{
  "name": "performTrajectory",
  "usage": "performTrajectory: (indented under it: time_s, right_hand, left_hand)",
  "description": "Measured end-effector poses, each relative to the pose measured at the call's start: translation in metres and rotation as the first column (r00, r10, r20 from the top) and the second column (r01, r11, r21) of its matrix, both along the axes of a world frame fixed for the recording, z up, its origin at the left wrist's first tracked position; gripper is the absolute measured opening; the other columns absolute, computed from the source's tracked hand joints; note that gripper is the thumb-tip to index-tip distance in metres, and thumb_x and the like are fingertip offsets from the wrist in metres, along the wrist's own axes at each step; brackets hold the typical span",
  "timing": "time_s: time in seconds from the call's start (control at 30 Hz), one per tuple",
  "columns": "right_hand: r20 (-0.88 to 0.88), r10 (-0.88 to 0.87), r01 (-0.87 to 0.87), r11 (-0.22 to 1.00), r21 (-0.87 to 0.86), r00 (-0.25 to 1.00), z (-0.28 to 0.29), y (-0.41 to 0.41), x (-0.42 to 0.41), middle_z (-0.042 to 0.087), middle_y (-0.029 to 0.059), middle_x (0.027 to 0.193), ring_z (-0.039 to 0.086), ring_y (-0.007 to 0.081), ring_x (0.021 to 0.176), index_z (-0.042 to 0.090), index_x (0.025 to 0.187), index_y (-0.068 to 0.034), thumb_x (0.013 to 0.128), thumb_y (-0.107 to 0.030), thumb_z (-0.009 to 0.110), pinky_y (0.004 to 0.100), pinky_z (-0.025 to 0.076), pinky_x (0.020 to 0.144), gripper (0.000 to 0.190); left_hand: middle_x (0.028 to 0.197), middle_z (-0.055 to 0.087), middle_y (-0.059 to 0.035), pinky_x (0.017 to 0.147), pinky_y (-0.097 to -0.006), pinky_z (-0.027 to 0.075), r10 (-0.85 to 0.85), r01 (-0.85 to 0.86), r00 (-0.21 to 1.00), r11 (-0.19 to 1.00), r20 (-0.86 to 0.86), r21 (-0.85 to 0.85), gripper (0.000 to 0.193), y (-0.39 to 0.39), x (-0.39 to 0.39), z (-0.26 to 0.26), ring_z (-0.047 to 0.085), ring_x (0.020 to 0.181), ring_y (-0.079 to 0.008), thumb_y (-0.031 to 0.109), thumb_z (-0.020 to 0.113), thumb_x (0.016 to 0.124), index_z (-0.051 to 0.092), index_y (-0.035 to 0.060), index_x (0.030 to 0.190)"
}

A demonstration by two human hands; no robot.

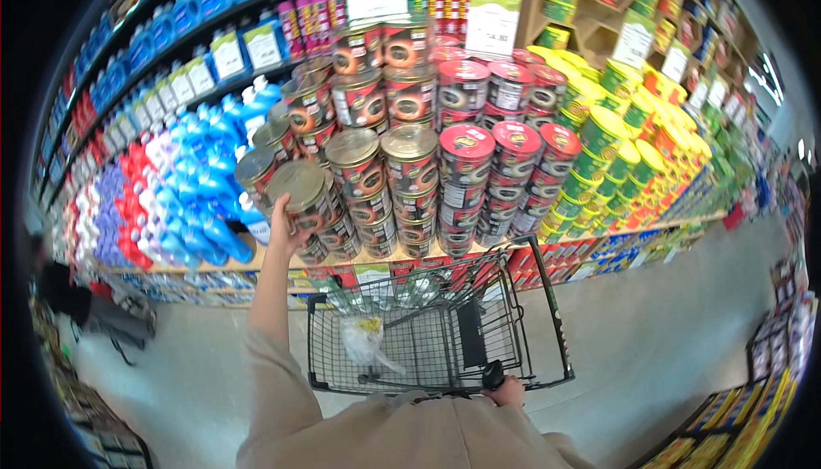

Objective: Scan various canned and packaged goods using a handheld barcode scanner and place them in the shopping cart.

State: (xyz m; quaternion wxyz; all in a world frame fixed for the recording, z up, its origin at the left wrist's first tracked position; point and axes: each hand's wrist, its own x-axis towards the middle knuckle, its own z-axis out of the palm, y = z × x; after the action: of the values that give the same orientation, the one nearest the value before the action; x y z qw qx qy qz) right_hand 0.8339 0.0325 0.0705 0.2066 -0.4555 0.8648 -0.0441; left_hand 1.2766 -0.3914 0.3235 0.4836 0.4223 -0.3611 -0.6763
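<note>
My left hand (286, 225) grips the side of a round canister (297, 188) with a clear lid and a dark red-and-black printed wall. This canister tops a stack at the front left of the display, and its lid leans a little towards me. Further canisters of the same kind (354, 164) stand piled beside and behind it. Low in front of my body, my right hand (507, 392) closes around a black rounded grip (492, 374) at the near side of a wire shopping cart (417, 341). What joins the grip to the cart is hidden.
In the cart lies a clear plastic bag (364, 341) with something yellowish inside. Red-lidded cans (467, 142) and yellow-lidded green tubs (606, 126) fill the display rightward; blue bottles (205, 180) stand leftward. A person (70, 296) is on the floor at far left.
</note>
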Motion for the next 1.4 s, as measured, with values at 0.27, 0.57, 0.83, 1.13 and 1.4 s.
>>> performTrajectory:
  time_s: [0.27, 0.57, 0.83, 1.13, 1.4]
  right_hand:
    - [0.109, -0.057, 0.064, 0.996, -0.064, 0.992, -0.015, 0.009, -0.006, 0.065, 0.0188, 0.094, 0.065, 0.0344, 0.089, 0.067, 0.093, -0.001, 0.060, -0.039, 0.082, 0.0433, 0.053, 0.080, 0.053]
    - [0.165, -0.100, 0.095, 0.995, 0.034, 0.981, 0.013, -0.001, -0.005, 0.068, 0.0209, 0.090, 0.066, 0.0367, 0.089, 0.066, 0.092, -0.003, 0.066, -0.032, 0.074, 0.0455, 0.053, 0.080, 0.040]
    - [0.225, -0.119, 0.160, 0.971, -0.178, 0.967, 0.049, -0.015, -0.006, 0.068, 0.0175, 0.074, 0.068, 0.0336, 0.076, 0.067, 0.084, 0.001, 0.066, -0.035, 0.078, 0.0417, 0.054, 0.070, 0.041]
    - [0.565, -0.064, 0.331, 0.862, -0.384, 0.823, 0.149, -0.053, 0.007, 0.065, 0.0128, 0.059, 0.067, 0.0219, 0.055, 0.066, 0.078, 0.004, 0.069, -0.012, 0.075, 0.0352, 0.051, 0.055, 0.020]
    - [0.549, 0.248, 0.141, 0.810, -0.570, 0.798, 0.136, -0.085, 0.013, 0.064, 0.0062, 0.061, 0.062, 0.0125, 0.050, 0.066, 0.083, 0.002, 0.077, -0.010, 0.073, 0.0276, 0.047, 0.049, 0.015]
  left_hand:
    - [0.129, 0.048, -0.0164, 0.080, -0.0474, 0.050, 0.059, -0.049, 0.995, 0.992, -0.082, 0.120, 0.075, 0.166, -0.019, -0.049, 0.057, 0.108, -0.0343, 0.056, 0.056, 0.080, 0.035, 0.0099, 0.136]
    - [0.131, 0.045, -0.0194, 0.094, -0.0529, 0.043, -0.072, 0.174, 0.952, 0.928, -0.299, 0.331, 0.090, 0.301, -0.078, -0.108, 0.049, 0.116, -0.0395, 0.059, 0.057, 0.072, 0.031, 0.0050, 0.140]
    - [0.135, 0.041, -0.0203, 0.100, -0.0543, 0.038, -0.134, 0.281, 0.899, 0.906, -0.417, 0.317, 0.093, 0.321, -0.114, -0.093, 0.042, 0.123, -0.0385, 0.056, 0.059, 0.071, 0.027, 0.0059, 0.143]
    - [0.133, 0.051, -0.0094, 0.098, -0.0453, 0.040, -0.173, 0.239, 0.943, 0.947, -0.284, 0.215, 0.065, 0.301, -0.113, -0.097, 0.050, 0.120, -0.0254, 0.045, 0.055, 0.083, 0.042, 0.0105, 0.136]
    - [0.127, 0.055, -0.0092, 0.095, -0.0421, 0.043, -0.085, 0.260, 0.888, 0.903, -0.451, 0.342, 0.058, 0.288, -0.106, -0.087, 0.054, 0.115, -0.0262, 0.040, 0.054, 0.083, 0.047, 0.0080, 0.131]
